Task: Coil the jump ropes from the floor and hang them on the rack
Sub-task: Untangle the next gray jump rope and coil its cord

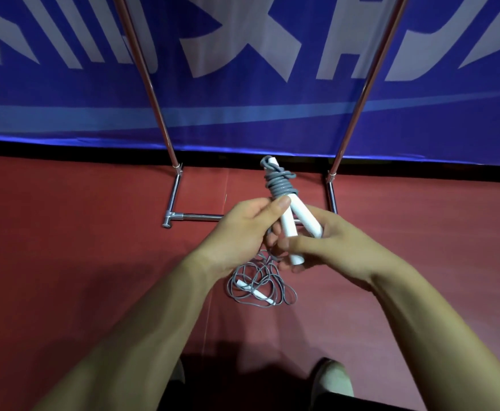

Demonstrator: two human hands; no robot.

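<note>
Left hand and right hand grip grey-coiled, white-handled jump rope.

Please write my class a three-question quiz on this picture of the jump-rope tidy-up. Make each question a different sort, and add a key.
1. Multiple choice: the tangled rope lies A) on the red floor in front of the rack; B) over a rack pole; C) in a bin.
2. True or false: the coiled rope already hangs on the rack.
3. Fill in: the left hand and right hand grip the coiled rope's ___ handles.
Key: 1 A; 2 false; 3 white.
</note>
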